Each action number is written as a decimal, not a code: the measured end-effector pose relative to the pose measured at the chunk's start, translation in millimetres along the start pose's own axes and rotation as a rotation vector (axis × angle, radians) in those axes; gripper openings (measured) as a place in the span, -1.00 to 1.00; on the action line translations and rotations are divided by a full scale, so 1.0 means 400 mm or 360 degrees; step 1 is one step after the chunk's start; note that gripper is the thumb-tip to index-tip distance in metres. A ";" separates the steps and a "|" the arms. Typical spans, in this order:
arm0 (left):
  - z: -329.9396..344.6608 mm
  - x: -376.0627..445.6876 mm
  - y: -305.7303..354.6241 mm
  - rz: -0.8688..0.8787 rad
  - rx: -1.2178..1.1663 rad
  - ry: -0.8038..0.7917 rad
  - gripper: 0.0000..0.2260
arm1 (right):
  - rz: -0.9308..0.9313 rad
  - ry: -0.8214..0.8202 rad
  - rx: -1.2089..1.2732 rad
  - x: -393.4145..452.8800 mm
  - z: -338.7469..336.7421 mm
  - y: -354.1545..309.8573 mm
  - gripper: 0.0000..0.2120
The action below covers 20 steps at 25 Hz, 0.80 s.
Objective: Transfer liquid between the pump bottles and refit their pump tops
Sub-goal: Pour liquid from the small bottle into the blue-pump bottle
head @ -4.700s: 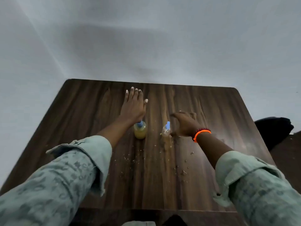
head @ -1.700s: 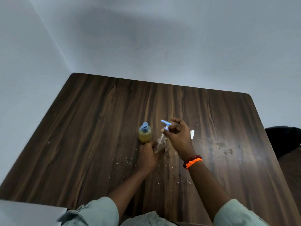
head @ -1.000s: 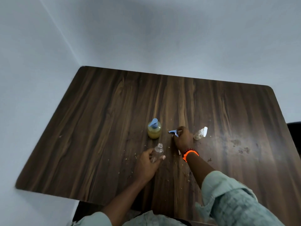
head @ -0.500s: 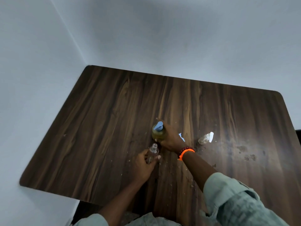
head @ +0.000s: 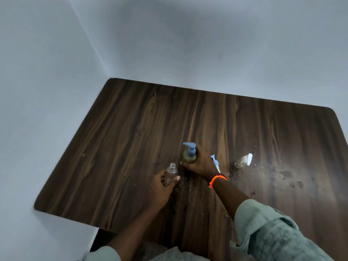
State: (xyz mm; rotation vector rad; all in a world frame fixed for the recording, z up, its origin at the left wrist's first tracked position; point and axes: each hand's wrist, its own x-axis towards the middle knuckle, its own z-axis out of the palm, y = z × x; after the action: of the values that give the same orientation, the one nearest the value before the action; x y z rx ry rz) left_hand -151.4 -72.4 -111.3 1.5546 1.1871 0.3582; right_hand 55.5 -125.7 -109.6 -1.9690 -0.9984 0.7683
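Holding the empty clear bottle [head: 171,173] upright in my left hand [head: 160,187], its neck already open, I wrap my right hand [head: 197,163] around the yellow-filled bottle [head: 189,157], whose blue pump is still fitted. Rightward, the removed pump top [head: 215,163] lies on the table [head: 131,129]; pouring and refitting both remain, I judge.

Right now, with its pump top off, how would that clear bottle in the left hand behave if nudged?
The clear empty bottle probably weighs little and would tip easily. Left hand steadies it. Being round, it would likely roll.
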 end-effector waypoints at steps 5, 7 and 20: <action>0.007 0.001 0.048 0.0101 0.0037 -0.0068 -0.83 | 0.0051 0.0299 0.0246 -0.129 -0.032 -0.043 -0.62; 0.024 -0.003 0.063 0.0160 -0.0007 -0.0114 -0.68 | 0.0099 0.0341 0.0542 -0.201 -0.048 -0.063 -0.55; 0.087 -0.066 0.110 0.0379 -0.0113 -0.0476 -0.81 | 0.0578 0.0135 0.1779 -0.501 -0.097 -0.130 -0.53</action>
State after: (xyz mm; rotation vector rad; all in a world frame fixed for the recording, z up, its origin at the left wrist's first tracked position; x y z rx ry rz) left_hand -116.1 -109.2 -76.7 1.6258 0.7536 0.3065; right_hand -35.6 -289.6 -13.7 -1.1539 -0.0419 1.1027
